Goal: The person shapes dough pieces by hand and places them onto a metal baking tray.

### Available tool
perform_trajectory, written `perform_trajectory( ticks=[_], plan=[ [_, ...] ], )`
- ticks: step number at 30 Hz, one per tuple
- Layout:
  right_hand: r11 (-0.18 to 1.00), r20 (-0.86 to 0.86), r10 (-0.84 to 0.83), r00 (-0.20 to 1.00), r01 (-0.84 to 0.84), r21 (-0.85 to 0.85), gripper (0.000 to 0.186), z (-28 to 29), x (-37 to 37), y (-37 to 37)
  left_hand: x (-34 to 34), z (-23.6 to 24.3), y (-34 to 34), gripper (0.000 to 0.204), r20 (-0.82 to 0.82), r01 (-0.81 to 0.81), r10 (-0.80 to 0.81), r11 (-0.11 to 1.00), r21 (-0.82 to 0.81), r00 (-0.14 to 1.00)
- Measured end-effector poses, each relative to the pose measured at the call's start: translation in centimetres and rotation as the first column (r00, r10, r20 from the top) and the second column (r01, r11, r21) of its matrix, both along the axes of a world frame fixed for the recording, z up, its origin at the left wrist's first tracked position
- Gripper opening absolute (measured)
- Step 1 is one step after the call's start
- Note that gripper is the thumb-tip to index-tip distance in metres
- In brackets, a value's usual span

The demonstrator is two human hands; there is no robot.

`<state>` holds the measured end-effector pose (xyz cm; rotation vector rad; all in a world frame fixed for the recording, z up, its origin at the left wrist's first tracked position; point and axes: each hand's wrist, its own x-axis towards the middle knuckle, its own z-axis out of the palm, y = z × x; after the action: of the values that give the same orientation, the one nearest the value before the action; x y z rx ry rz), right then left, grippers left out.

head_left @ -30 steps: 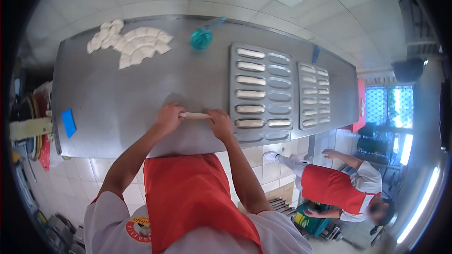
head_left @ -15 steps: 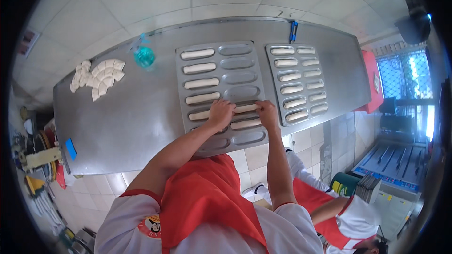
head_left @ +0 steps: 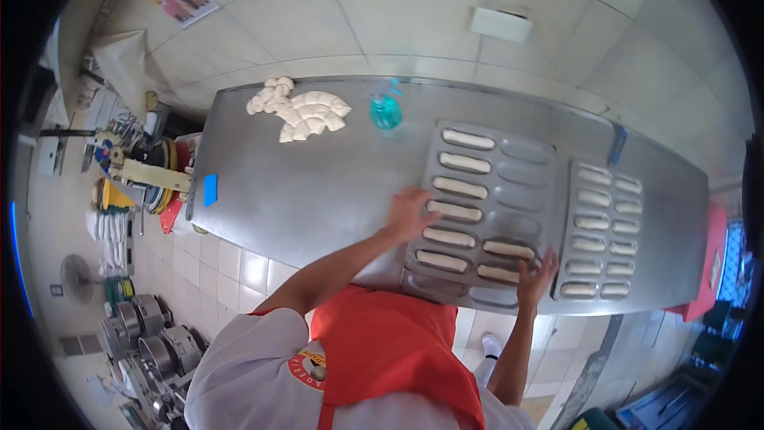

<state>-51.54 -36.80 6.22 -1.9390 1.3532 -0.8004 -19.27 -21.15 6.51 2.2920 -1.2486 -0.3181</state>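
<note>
A large metal baking tray [head_left: 481, 227] with long oval hollows lies in front of me. Pale dough logs fill most hollows of its left column; two more, one of them a dough log [head_left: 509, 249], lie low in its right column. My left hand [head_left: 410, 213], open with fingers apart, hovers by the tray's left edge, near a dough log [head_left: 455, 210]. My right hand [head_left: 539, 277] is also open. Its spread fingers are at the right end of the lower dough log [head_left: 497, 273]; whether they touch it I cannot tell.
A smaller tray of dough logs [head_left: 585, 267] stands to the right. Cut dough pieces [head_left: 314, 115] lie at the back left, near a teal spray bottle [head_left: 386, 113]. A blue scraper-like piece [head_left: 210, 189] lies on the steel table [head_left: 302, 183]; a blue tool [head_left: 618, 146] is at the far right edge.
The view has swung left, so the table sits farther right in the picture. Both hands have let go of the dough log in the right column, and my left hand has moved to the tray's left side.
</note>
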Motion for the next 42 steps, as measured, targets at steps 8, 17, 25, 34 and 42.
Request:
perform_trajectory(
  ticks=[8, 17, 25, 34, 42],
  plan=[
    [0.969, -0.018, -0.244, 0.97, 0.244, 0.023, 0.039, 2.8, 3.5, 9.3, 26.7, 0.2, 11.1, 0.031, 0.042, -0.549, 0.548, 0.835, 0.035, 0.836],
    [0.991, 0.101, -0.084, 0.991, 0.072, 0.113, 0.023, 4.4, 20.5, 23.2, 37.1, -3.1, 3.6, 0.024, 0.261, 0.041, -0.111, 0.965, 0.259, 0.959],
    [0.736, 0.653, -0.238, 0.719, -0.306, 0.604, 0.035, 7.4, 34.9, 28.6, 22.4, 5.1, 14.2, 0.028, -0.853, 0.331, -0.418, 0.889, -0.315, 0.312],
    [0.767, 0.625, -0.072, 0.777, -0.358, 0.533, 0.034, 7.9, 39.8, 32.6, 14.4, 3.8, 19.6, 0.048, -0.751, -0.409, -0.049, 0.815, -0.411, 0.658],
    [0.837, 0.596, -0.161, 0.787, -0.211, 0.504, 0.049, 11.6, 34.9, 28.6, 12.1, 9.8, 21.0, 0.033, -0.684, 0.069, -0.305, 0.934, -0.35, 0.662]
  ],
)
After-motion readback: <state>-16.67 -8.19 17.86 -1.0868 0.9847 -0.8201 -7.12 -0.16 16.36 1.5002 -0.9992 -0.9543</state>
